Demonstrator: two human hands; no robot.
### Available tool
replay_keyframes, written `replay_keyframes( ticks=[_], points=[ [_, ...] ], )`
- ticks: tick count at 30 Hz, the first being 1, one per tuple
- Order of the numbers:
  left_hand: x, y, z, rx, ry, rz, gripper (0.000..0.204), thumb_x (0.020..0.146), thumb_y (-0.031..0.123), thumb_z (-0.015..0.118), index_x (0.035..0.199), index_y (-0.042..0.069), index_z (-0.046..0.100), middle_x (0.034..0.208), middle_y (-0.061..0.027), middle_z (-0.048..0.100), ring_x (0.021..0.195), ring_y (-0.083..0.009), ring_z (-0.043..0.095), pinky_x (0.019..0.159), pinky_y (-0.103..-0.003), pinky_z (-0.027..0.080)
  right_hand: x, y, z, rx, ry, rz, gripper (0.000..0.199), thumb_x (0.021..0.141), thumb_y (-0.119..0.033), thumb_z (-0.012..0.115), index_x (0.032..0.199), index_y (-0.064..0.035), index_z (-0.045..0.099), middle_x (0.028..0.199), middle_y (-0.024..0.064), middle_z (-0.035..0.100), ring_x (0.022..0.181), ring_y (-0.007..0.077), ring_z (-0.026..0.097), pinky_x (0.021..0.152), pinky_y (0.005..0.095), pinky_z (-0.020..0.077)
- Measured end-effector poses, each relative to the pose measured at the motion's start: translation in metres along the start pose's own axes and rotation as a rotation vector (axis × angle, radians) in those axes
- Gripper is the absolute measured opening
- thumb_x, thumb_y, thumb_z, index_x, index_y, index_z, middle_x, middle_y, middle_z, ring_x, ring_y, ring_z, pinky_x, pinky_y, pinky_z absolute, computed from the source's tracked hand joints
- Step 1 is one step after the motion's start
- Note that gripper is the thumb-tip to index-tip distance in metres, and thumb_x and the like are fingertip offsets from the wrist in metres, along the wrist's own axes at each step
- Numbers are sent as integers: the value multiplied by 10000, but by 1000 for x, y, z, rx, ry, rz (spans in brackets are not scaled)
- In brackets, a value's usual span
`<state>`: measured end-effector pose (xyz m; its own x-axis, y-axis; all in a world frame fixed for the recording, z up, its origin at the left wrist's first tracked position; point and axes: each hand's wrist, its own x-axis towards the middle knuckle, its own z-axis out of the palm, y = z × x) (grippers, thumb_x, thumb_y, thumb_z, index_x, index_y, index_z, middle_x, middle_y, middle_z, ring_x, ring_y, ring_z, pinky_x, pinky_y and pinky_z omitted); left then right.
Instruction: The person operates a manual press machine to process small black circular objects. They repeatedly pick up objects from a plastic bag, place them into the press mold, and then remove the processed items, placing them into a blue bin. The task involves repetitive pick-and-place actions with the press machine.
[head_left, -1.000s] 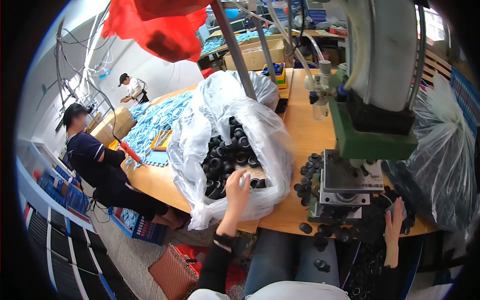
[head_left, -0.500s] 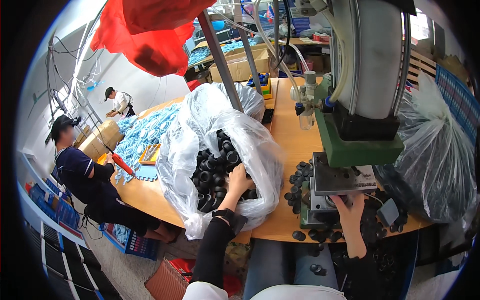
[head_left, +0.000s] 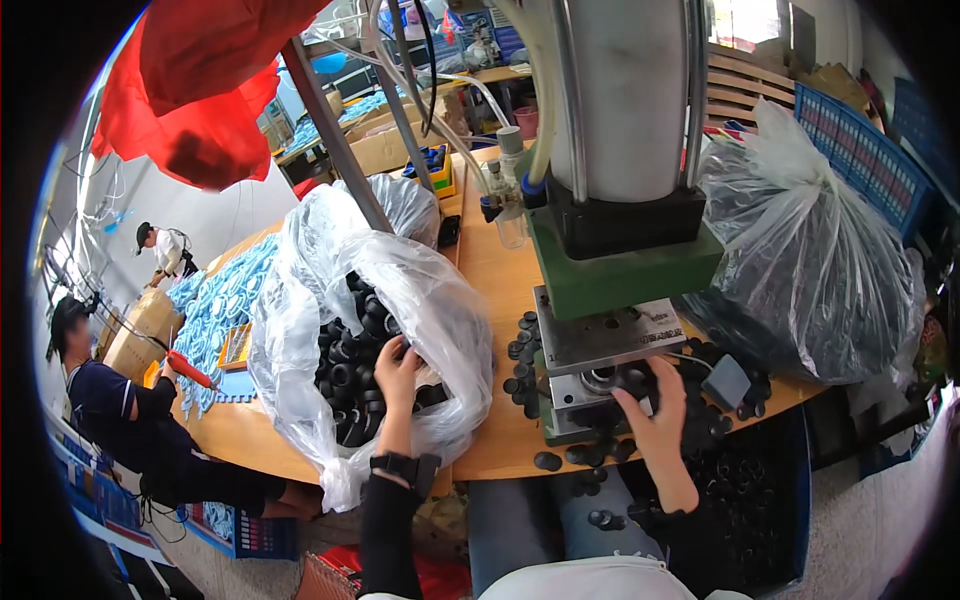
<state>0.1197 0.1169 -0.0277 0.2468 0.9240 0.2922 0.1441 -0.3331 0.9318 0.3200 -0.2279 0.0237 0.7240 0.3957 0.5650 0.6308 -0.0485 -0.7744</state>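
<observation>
My left hand (head_left: 398, 378) is at the opening of a clear plastic bag (head_left: 290, 330) full of black round parts (head_left: 345, 375). Its fingers are curled, apparently around one dark round part at the fingertips. My right hand (head_left: 657, 415) is beside the lower steel die (head_left: 578, 388) of a green press (head_left: 625, 265), thumb and fingers apart with nothing visible between them. A dark ring-shaped seat (head_left: 600, 378) shows on the die, under the upper steel plate (head_left: 610, 333). Loose black parts (head_left: 590, 453) lie around the press base.
A tied bag (head_left: 810, 260) bulges at the right, near a small grey box (head_left: 726, 382) on a cable. Light-blue pieces (head_left: 225, 300) cover the table's left end, where a person (head_left: 125, 400) stands holding a red tool (head_left: 190, 368). Red cloth (head_left: 190, 130) hangs overhead beside a metal post.
The view has turned right, so the scene sits further left. My right hand has drawn back from between the press plates and spread its fingers. My left hand stays at the bag's opening.
</observation>
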Motion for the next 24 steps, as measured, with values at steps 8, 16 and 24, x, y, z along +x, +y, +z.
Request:
replay_keyframes(
  ticks=[8,16,24],
  points=[
    [-138,141,34,-250,-136,306,215,875,-6,580,1088,-33,596,932,-96,627,737,-154,644,634,-225,519,-83,56,-114,-123,149,392,491,753,-78,724,1203,6,546,1145,116,581,1050,205,548,907,292,409],
    [-139,180,115,-240,-598,-252,213,867,145,633,923,-60,619,688,-98,628,600,-176,646,535,-267,516,-144,91,-182,-173,238,692,456,792,-124,726,1187,32,559,1014,77,603,784,100,548,684,223,434],
    [-150,177,130,339,-257,472,145,811,132,626,878,4,605,763,-183,621,677,-389,596,569,-425,466,-185,151,-191,-541,90,598,540,713,-209,763,1160,23,568,1116,142,589,972,273,576,849,342,445]
  ],
)
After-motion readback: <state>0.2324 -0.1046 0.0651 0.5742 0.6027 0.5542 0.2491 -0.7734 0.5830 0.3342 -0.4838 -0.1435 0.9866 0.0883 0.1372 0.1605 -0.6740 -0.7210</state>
